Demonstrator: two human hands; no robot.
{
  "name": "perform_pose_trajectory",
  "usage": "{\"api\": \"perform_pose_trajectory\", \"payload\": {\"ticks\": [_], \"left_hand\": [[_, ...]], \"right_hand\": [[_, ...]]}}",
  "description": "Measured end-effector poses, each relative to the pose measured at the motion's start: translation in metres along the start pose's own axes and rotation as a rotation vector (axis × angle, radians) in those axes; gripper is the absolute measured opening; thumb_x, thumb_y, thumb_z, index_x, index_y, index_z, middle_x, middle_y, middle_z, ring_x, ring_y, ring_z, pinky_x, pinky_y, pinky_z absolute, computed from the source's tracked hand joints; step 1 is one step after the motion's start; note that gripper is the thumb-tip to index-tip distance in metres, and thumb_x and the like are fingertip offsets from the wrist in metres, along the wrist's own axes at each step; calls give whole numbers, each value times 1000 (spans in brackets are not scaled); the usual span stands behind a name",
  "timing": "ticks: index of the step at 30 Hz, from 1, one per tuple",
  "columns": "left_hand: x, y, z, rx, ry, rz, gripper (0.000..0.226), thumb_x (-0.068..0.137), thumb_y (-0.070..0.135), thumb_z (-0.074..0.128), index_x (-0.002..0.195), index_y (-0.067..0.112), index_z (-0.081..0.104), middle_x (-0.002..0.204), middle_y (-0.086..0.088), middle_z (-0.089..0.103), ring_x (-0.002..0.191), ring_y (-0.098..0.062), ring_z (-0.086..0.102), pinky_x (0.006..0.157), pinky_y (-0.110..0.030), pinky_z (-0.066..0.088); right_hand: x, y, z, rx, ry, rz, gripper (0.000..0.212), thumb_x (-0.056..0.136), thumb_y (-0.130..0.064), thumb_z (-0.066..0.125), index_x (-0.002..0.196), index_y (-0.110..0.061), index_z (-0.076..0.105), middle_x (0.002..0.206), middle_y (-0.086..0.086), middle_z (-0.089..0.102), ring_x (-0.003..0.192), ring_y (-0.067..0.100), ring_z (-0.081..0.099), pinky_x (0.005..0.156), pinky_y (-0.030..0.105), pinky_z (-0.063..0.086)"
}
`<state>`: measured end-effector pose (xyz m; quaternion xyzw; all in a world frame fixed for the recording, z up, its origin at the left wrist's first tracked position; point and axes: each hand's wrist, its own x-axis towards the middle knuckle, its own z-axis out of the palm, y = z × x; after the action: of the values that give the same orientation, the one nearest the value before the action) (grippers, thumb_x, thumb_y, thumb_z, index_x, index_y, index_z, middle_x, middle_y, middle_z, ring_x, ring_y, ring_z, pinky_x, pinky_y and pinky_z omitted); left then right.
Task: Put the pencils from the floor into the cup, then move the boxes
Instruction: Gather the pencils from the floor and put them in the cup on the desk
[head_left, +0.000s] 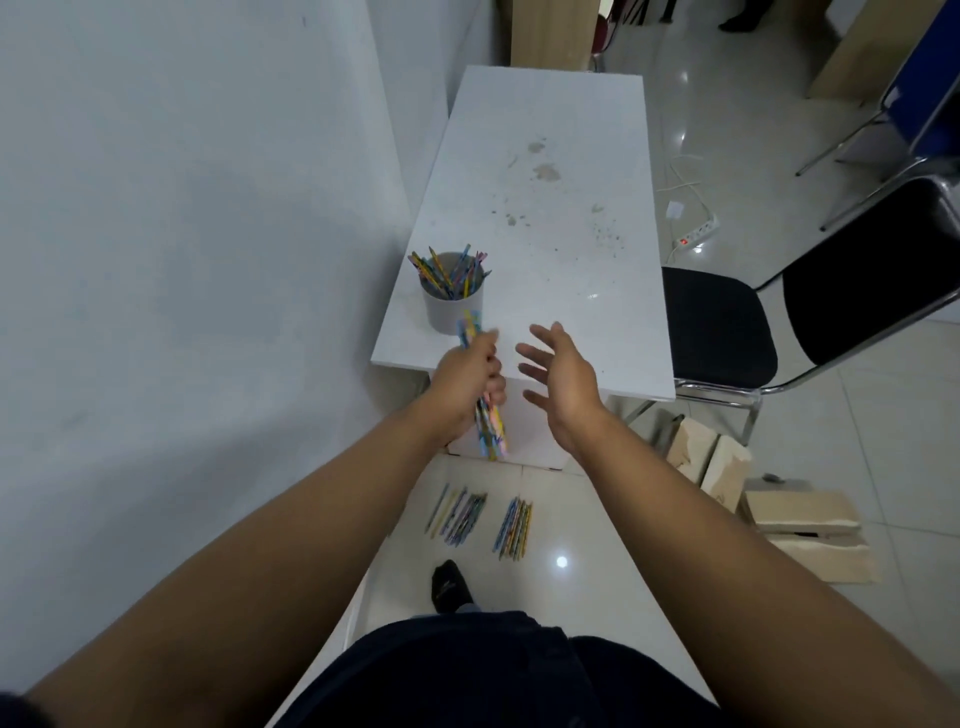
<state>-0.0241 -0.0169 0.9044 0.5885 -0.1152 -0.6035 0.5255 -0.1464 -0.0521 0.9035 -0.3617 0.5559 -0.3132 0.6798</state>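
Note:
A grey cup (453, 309) stands near the front left corner of the white table (545, 218), with several coloured pencils sticking out of it. My left hand (467, 382) grips a bundle of coloured pencils (488, 426) just in front of the cup, the bundle's top end close to the cup's wall. Beside it, my right hand (563, 384) hovers over the table's front edge with fingers spread and holds nothing. Two groups of pencils (460, 512) (514, 527) lie on the tiled floor below. Cardboard boxes (800, 525) lie on the floor at the right.
A black chair (722, 332) stands right of the table, a second chair behind it. A white wall runs along the left. A power strip (698, 231) and cable lie on the floor behind. My foot in a black sock (449, 584) is near the floor pencils.

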Motion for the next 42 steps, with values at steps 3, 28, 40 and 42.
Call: {"api": "perform_pose_trajectory", "payload": {"ticks": [3,28,40,42], "left_hand": [[30,36,0,-221,164,116,36,105,29,55,72,17,45,50,3,38,41,-13,41,45,-25,42],[192,144,-35,748,541,460,50,97,52,62,86,4,72,81,-9,73,72,-20,69,59,-29,50],[245,119,-58,849,443,295,26,85,41,77,94,25,59,93,0,71,81,-24,74,75,-44,64],[243,120,-60,876,446,315,27,86,37,78,101,25,59,93,2,70,81,-22,73,74,-42,64]], "right_hand": [[18,5,20,234,10,217,48,110,-55,38,129,-23,69,132,8,70,119,28,66,110,56,48],[157,-57,40,230,-41,435,45,110,-46,46,132,-10,61,126,20,68,117,38,66,105,54,55],[177,-41,16,200,7,485,38,110,-41,48,128,-11,64,122,17,71,111,35,69,91,47,59],[179,-42,19,199,3,484,37,109,-41,49,127,-12,65,123,16,71,110,34,69,88,46,59]]}}
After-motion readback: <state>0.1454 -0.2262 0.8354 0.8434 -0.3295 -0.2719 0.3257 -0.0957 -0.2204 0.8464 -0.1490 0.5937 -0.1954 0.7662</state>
